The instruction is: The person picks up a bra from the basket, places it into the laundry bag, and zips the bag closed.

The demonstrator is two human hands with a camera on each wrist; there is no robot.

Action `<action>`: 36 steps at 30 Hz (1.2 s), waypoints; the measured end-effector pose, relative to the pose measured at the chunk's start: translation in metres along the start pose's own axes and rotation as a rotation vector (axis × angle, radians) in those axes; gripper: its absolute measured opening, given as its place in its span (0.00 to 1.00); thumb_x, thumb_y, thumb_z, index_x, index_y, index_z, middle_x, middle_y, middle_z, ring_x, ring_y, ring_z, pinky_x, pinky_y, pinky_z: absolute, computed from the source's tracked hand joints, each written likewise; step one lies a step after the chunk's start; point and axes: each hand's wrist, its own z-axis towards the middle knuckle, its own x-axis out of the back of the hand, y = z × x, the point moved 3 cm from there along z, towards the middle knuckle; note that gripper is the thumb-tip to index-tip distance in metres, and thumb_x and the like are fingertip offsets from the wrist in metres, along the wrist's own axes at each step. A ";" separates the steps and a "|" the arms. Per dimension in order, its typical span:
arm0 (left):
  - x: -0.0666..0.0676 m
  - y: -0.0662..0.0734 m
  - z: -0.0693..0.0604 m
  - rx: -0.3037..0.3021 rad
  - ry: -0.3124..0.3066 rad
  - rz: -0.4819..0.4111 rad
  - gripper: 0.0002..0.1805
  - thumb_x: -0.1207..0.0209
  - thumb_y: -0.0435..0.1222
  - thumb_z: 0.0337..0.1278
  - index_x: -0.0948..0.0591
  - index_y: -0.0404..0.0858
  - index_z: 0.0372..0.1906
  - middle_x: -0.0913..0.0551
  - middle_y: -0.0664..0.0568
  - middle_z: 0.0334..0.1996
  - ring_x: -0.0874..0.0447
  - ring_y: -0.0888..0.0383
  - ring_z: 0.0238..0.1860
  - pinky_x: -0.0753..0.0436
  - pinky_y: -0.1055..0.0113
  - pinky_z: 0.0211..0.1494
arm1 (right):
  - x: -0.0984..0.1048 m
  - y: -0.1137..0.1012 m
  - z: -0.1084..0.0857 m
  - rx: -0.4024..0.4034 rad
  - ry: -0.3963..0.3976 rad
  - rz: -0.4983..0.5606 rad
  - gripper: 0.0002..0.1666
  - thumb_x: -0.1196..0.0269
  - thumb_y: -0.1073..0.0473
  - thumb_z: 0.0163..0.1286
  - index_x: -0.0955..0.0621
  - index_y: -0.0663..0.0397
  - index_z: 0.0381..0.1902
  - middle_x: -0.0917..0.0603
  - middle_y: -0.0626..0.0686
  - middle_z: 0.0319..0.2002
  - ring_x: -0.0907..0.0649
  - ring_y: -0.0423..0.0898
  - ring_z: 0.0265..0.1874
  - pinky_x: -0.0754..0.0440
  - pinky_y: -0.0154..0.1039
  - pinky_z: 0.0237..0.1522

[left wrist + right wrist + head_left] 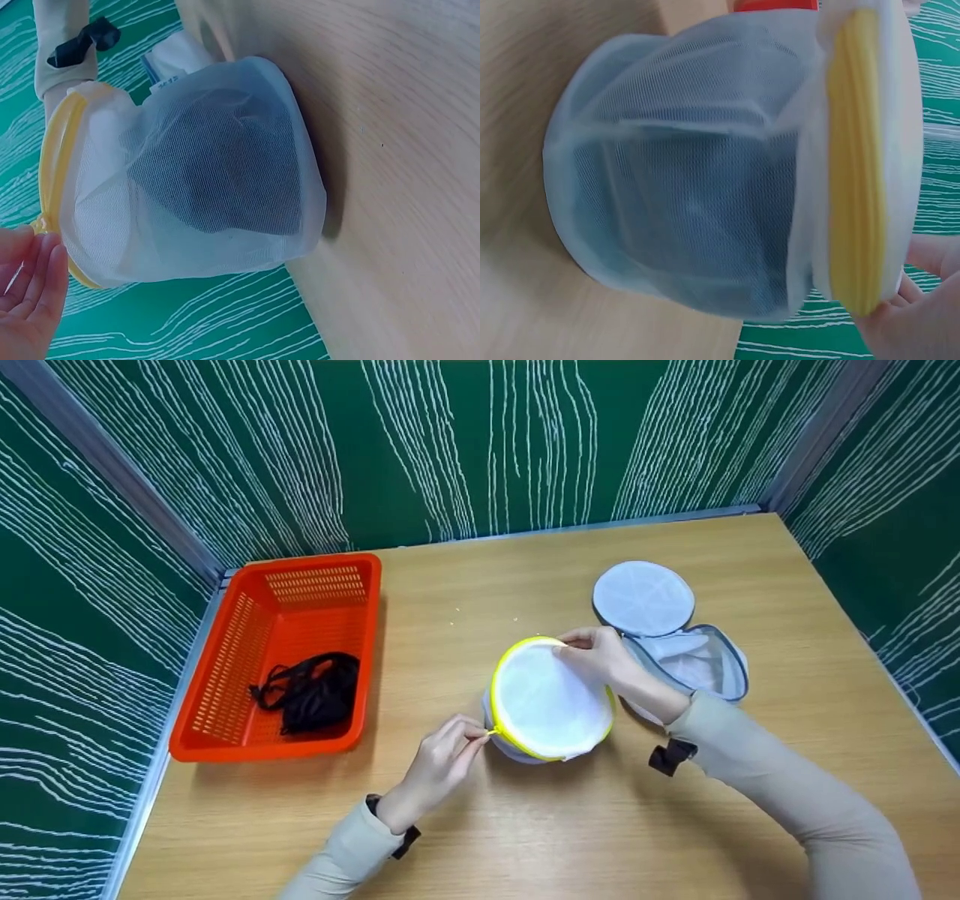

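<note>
A white mesh laundry bag (555, 701) with a yellow zipper round its top stands upright on the table, its round lid lying over the opening. My left hand (442, 761) pinches the yellow zipper pull (493, 731) at the bag's left edge. On the far right part of the rim, my right hand (600, 660) grips the edge between thumb and fingers. Through the mesh, the left wrist view shows a dark cloth-like item (225, 165) inside the bag; its kind cannot be made out.
Behind my right forearm lies a second mesh bag with grey edging, its round lid (643, 598) folded back. An orange plastic basket (371, 645) stands at the left, with a black fabric item (321, 701) with cords inside. Green, white-streaked panels (480, 450) border the table.
</note>
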 end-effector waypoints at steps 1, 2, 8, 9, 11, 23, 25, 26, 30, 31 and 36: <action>0.000 -0.001 0.000 0.009 -0.001 0.002 0.08 0.40 0.21 0.43 0.25 0.32 0.30 0.23 0.50 0.29 0.22 0.60 0.32 0.23 0.77 0.38 | 0.001 -0.001 0.000 0.006 -0.015 -0.003 0.19 0.42 0.59 0.61 0.23 0.67 0.46 0.20 0.63 0.42 0.21 0.50 0.41 0.23 0.33 0.38; 0.001 -0.001 0.000 0.013 0.001 0.003 0.08 0.40 0.21 0.43 0.25 0.32 0.30 0.23 0.50 0.29 0.22 0.59 0.32 0.23 0.77 0.38 | 0.002 -0.002 0.000 0.018 -0.030 -0.008 0.19 0.42 0.60 0.61 0.24 0.67 0.47 0.21 0.64 0.43 0.21 0.51 0.42 0.23 0.35 0.40; 0.006 -0.003 0.004 0.021 0.013 0.017 0.08 0.39 0.22 0.42 0.23 0.33 0.30 0.23 0.51 0.28 0.23 0.60 0.31 0.22 0.73 0.35 | 0.006 -0.013 0.001 0.145 -0.110 -0.068 0.21 0.43 0.60 0.61 0.26 0.66 0.50 0.23 0.62 0.47 0.23 0.53 0.47 0.26 0.43 0.48; 0.007 -0.004 0.004 0.025 0.012 0.017 0.08 0.39 0.22 0.42 0.23 0.33 0.30 0.23 0.51 0.28 0.23 0.60 0.30 0.22 0.73 0.34 | 0.006 -0.016 0.001 0.172 -0.127 -0.084 0.21 0.43 0.61 0.61 0.26 0.66 0.51 0.23 0.62 0.48 0.23 0.53 0.47 0.26 0.44 0.48; 0.008 -0.005 0.005 0.033 0.004 0.020 0.08 0.39 0.22 0.42 0.23 0.33 0.30 0.23 0.51 0.27 0.23 0.60 0.30 0.22 0.73 0.34 | 0.006 -0.023 0.002 0.224 -0.163 -0.110 0.21 0.43 0.62 0.62 0.27 0.67 0.52 0.24 0.63 0.49 0.24 0.54 0.47 0.27 0.46 0.49; 0.020 -0.014 0.014 0.043 -0.020 0.068 0.08 0.38 0.22 0.39 0.23 0.33 0.28 0.23 0.50 0.26 0.23 0.59 0.29 0.22 0.73 0.34 | -0.012 -0.060 0.005 0.486 -0.367 -0.398 0.23 0.42 0.61 0.61 0.28 0.58 0.55 0.28 0.58 0.56 0.31 0.53 0.57 0.33 0.49 0.56; 0.022 -0.017 0.017 0.045 -0.023 0.083 0.07 0.38 0.23 0.41 0.23 0.32 0.28 0.23 0.50 0.26 0.23 0.59 0.29 0.21 0.71 0.34 | -0.015 -0.063 0.006 0.505 -0.395 -0.425 0.23 0.42 0.61 0.61 0.28 0.56 0.56 0.28 0.57 0.56 0.32 0.52 0.57 0.34 0.49 0.56; 0.024 -0.018 0.019 0.046 -0.024 0.089 0.06 0.39 0.23 0.42 0.23 0.32 0.28 0.24 0.50 0.25 0.23 0.59 0.29 0.21 0.71 0.33 | -0.016 -0.064 0.007 0.514 -0.405 -0.437 0.23 0.42 0.60 0.61 0.28 0.55 0.56 0.28 0.57 0.55 0.31 0.52 0.57 0.34 0.49 0.56; 0.028 -0.025 0.027 0.057 -0.031 0.122 0.03 0.40 0.24 0.45 0.23 0.31 0.27 0.24 0.50 0.25 0.23 0.59 0.29 0.21 0.72 0.34 | -0.021 -0.066 0.010 0.533 -0.439 -0.464 0.23 0.43 0.60 0.62 0.28 0.54 0.56 0.27 0.55 0.55 0.31 0.52 0.56 0.33 0.49 0.56; 0.029 -0.027 0.029 0.060 -0.031 0.131 0.03 0.40 0.25 0.45 0.23 0.32 0.27 0.24 0.49 0.25 0.23 0.59 0.29 0.22 0.72 0.34 | -0.022 -0.066 0.010 0.536 -0.443 -0.468 0.23 0.43 0.60 0.62 0.28 0.53 0.56 0.27 0.55 0.55 0.30 0.52 0.56 0.33 0.49 0.55; 0.031 -0.036 0.037 0.079 -0.035 0.174 0.02 0.41 0.27 0.49 0.23 0.32 0.27 0.24 0.49 0.24 0.23 0.58 0.29 0.22 0.71 0.34 | -0.025 -0.066 0.014 0.567 -0.450 -0.461 0.22 0.44 0.61 0.63 0.28 0.56 0.56 0.27 0.57 0.55 0.30 0.52 0.56 0.33 0.48 0.55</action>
